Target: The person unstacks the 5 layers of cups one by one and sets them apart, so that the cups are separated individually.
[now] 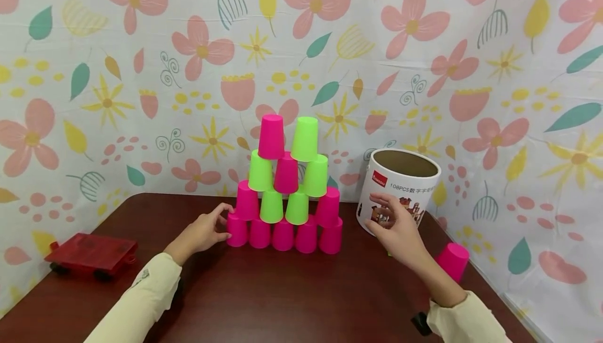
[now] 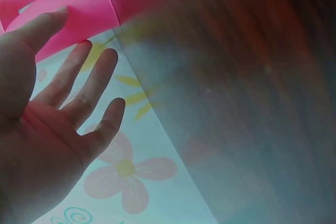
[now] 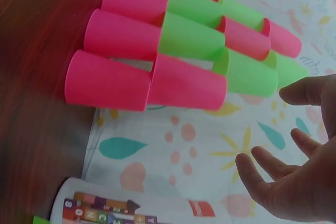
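A pyramid of upside-down plastic cups stands at the middle of the table, with a bottom row of several pink cups. Pink and green cups mix above, topped by a pink cup beside a green cup. My left hand is at the left end of the bottom row, thumb and fingers spread by the end cup; whether it touches is unclear. Right of the pyramid, my right hand hovers with fingers apart, holding nothing. In the right wrist view, that hand is away from the cups.
A white bucket stands at the back right, behind my right hand. One pink cup sits by the right edge, partly hidden by the forearm. A red toy cart is at the left. A flower-patterned cloth hangs behind the table.
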Available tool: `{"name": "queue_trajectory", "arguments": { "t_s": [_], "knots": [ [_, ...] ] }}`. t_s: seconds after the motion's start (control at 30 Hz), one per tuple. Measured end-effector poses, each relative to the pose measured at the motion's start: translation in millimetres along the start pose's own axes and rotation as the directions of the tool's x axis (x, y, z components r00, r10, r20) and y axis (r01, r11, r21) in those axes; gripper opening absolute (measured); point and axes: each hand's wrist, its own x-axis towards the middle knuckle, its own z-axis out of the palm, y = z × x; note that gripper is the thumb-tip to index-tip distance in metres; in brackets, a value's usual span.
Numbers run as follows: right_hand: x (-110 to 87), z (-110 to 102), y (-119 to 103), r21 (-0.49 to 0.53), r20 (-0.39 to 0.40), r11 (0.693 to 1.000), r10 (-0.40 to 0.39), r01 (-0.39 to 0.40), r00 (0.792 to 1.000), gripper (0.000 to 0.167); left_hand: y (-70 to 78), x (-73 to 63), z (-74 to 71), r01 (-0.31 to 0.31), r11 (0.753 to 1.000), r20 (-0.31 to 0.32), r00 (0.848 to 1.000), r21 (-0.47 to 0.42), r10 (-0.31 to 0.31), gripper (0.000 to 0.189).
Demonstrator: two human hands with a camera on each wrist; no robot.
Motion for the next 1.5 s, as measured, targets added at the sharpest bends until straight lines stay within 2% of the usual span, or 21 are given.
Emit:
{"name": "queue_trajectory", "arguments": {
  "t_s": [0.13, 0.3, 0.57, 0.7, 0.9, 1.27, 1.5],
  "knots": [
    [3.5, 6.4, -6.6, 0.043, 0.005, 0.999, 0.021, -0.021, 1.000, 0.051, -0.2, -0.9, 1.3, 0.011, 1.000, 0.017, 1.000, -0.009, -0.011, 0.059],
    [15.7, 14.6, -12.5, 0.084, 0.003, 0.996, 0.007, -0.008, 1.000, 0.053, 0.9, 1.8, -0.7, 0.016, 1.000, 0.003, 1.000, 0.023, -0.016, 0.058],
    [34.5, 30.6, -23.5, 0.089, 0.006, 0.996, -0.007, 0.007, 1.000, 0.051, -2.9, 1.1, -0.9, 0.030, 0.999, 0.015, 0.999, 0.032, -0.031, 0.058],
    [48.3, 35.6, -31.3, 0.096, -0.007, 0.995, -0.038, 0.038, 0.999, 0.053, -3.9, 0.7, -0.5, 0.030, 0.999, 0.010, 0.999, 0.036, -0.030, 0.058],
    [75.1, 43.2, -45.3, 0.167, -0.027, 0.982, -0.090, 0.093, 0.996, 0.056, -1.8, -0.6, 0.8, 0.038, 0.999, 0.011, 0.999, 0.026, -0.038, 0.058],
    [112.6, 59.9, -65.6, 0.135, -0.067, 0.983, -0.116, 0.124, 0.991, 0.060, -1.7, -2.5, -2.9, 0.034, 0.999, 0.000, 0.999, 0.031, -0.034, 0.059],
    [130.2, 62.2, -71.4, 0.088, -0.062, 0.982, -0.163, 0.168, 0.985, 0.067, -1.6, 0.0, 2.6, -0.019, 1.000, -0.013, 1.000, -0.004, 0.019, 0.060]
  ]
}}
